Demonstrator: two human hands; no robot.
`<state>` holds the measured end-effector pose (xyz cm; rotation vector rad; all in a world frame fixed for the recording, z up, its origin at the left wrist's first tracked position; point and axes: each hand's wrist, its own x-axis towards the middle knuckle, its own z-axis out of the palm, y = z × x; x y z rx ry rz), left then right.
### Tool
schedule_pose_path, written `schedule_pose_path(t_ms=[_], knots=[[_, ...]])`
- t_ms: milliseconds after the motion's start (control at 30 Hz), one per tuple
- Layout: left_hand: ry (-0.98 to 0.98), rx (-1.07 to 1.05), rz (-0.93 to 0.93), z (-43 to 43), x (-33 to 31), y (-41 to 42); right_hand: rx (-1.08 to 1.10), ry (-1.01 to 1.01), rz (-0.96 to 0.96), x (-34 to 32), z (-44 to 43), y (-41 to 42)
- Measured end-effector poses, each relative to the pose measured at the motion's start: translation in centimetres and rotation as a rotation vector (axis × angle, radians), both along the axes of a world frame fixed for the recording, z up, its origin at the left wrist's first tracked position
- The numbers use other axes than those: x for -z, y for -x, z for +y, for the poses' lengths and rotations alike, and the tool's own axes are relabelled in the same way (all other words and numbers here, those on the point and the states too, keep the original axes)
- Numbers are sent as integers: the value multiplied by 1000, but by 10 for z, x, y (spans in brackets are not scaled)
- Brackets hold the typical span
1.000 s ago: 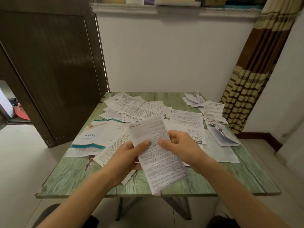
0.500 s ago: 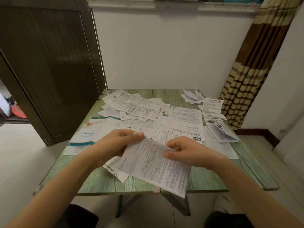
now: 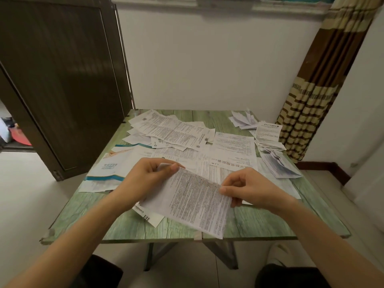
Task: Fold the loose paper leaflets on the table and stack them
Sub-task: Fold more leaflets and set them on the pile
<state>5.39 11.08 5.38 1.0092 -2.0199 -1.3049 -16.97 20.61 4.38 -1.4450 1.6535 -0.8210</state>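
Observation:
A white printed leaflet [image 3: 192,201] is held spread out above the near middle of the green table [image 3: 259,223], its lower edge hanging past the front rim. My left hand [image 3: 145,179] pinches its top left corner. My right hand [image 3: 251,189] pinches its right edge. Loose unfolded leaflets [image 3: 176,133] cover the table's middle and far left. A stack of folded leaflets [image 3: 268,135] sits at the far right, with another folded pile [image 3: 277,165] just in front of it.
A blue and white brochure [image 3: 110,169] lies at the table's left edge. More folded papers [image 3: 243,120] lie at the far right corner. A dark door [image 3: 62,80] stands to the left, a striped curtain [image 3: 311,96] to the right.
The leaflet has turned from upright to lying wide across, and it has been opened out. My hands have moved apart, the left to its top corner and the right to its right edge.

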Motion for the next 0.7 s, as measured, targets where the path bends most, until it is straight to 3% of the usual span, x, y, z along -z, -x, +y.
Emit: schedule_pose_path(t_ms=[133, 267, 333, 500, 567, 700], knots=[[-72, -50, 92, -3, -3, -9, 52, 3, -49, -1, 9, 15], [-212, -110, 191, -8, -7, -16, 223, 151, -75, -13, 8, 19], [-215, -67, 159, -3, -3, -11, 167, 189, -55, -22, 1, 5], [-207, -35, 139, 5, 10, 5, -57, 51, 319, -26, -20, -27], [-124, -60, 88, 2, 10, 3, -46, 64, 359, -25, -21, -24], [245, 23, -148, 0, 6, 3, -86, 111, 493, -24, -19, -26]])
